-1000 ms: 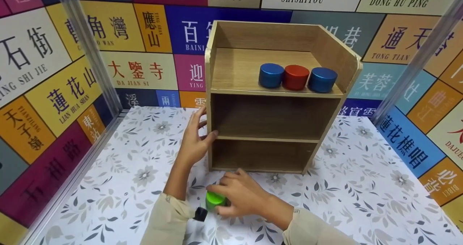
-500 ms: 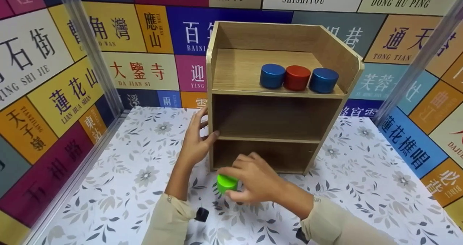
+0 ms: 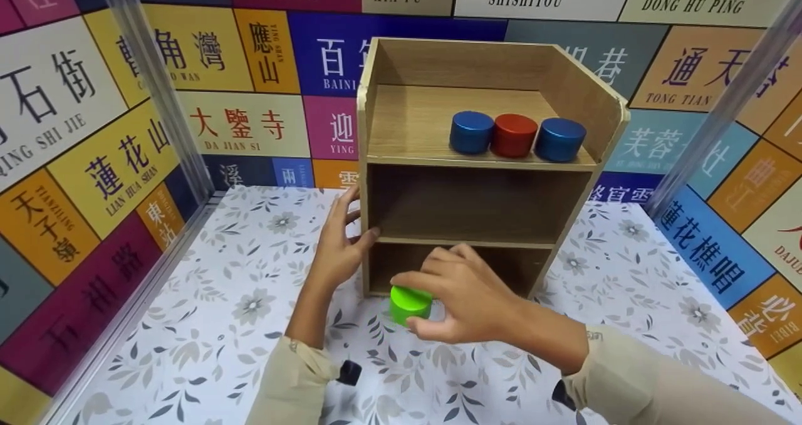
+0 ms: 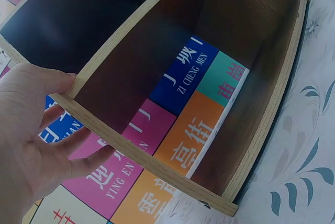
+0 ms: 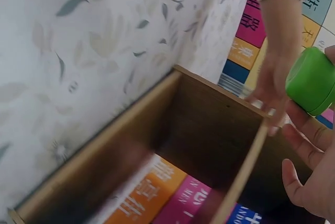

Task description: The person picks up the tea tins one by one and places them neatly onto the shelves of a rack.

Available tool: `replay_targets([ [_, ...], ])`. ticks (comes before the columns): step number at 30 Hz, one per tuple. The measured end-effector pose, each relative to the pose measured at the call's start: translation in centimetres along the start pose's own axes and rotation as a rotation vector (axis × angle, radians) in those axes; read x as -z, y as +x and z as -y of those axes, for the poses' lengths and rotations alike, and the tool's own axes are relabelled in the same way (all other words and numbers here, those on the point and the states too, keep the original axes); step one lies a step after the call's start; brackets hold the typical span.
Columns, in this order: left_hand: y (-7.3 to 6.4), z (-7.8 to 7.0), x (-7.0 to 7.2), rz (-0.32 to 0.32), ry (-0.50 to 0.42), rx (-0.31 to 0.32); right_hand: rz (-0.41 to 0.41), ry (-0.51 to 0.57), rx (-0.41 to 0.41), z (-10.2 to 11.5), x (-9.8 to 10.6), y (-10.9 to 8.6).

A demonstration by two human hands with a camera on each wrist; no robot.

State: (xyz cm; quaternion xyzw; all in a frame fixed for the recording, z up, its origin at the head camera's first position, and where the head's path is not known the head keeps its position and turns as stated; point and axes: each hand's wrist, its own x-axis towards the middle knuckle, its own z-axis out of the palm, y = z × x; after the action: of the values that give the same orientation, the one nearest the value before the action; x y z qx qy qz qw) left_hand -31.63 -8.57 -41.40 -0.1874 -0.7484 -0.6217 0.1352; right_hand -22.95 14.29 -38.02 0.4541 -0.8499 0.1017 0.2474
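A wooden shelf unit (image 3: pixel 407 121) stands on the table. My left hand (image 3: pixel 338 243) holds its left side panel, thumb on the front edge and fingers along the outside; the left wrist view shows the thumb (image 4: pixel 60 81) where the middle board meets that panel. In front of the bottom compartment, my right hand (image 3: pixel 473 296) grips a small green round tin (image 3: pixel 408 304) between thumb and fingers. A seam near one end of the green tin (image 5: pixel 312 80) shows in the right wrist view. Whether it touches the table, I cannot tell.
On the top shelf, a blue tin (image 3: pixel 472 132), a red tin (image 3: pixel 514 135) and another blue tin (image 3: pixel 561 140) stand in a row at the right. Floral cloth (image 3: pixel 250 306) covers the table. Sign-printed walls (image 3: pixel 238 121) enclose the back and sides.
My right hand has carried the green tin rightward and forward, toward the front of the bottom compartment. The left hand keeps its hold on the shelf unit.
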Motion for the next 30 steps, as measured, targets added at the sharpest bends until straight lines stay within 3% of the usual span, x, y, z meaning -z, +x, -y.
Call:
replay_targets([
  [8, -0.1, 0.0, 0.0, -0.005, 0.001, -0.013, -0.006, 0.031, -0.025, 0.0, 2.8, 1.3],
  [15, 0.8, 3.0, 0.0, 0.001, 0.018, -0.063, 0.005, 0.02, -0.037, -0.2, 4.3, 2.2],
  [24, 0.9, 3.1, 0.0, 0.004, 0.028, -0.07, 0.014, 0.037, -0.076, -0.5, 6.5, 3.4],
  [30, 0.9, 3.1, 0.0, 0.006, 0.026, -0.075, -0.009, 0.027, -0.057, -0.7, 8.1, 4.7],
])
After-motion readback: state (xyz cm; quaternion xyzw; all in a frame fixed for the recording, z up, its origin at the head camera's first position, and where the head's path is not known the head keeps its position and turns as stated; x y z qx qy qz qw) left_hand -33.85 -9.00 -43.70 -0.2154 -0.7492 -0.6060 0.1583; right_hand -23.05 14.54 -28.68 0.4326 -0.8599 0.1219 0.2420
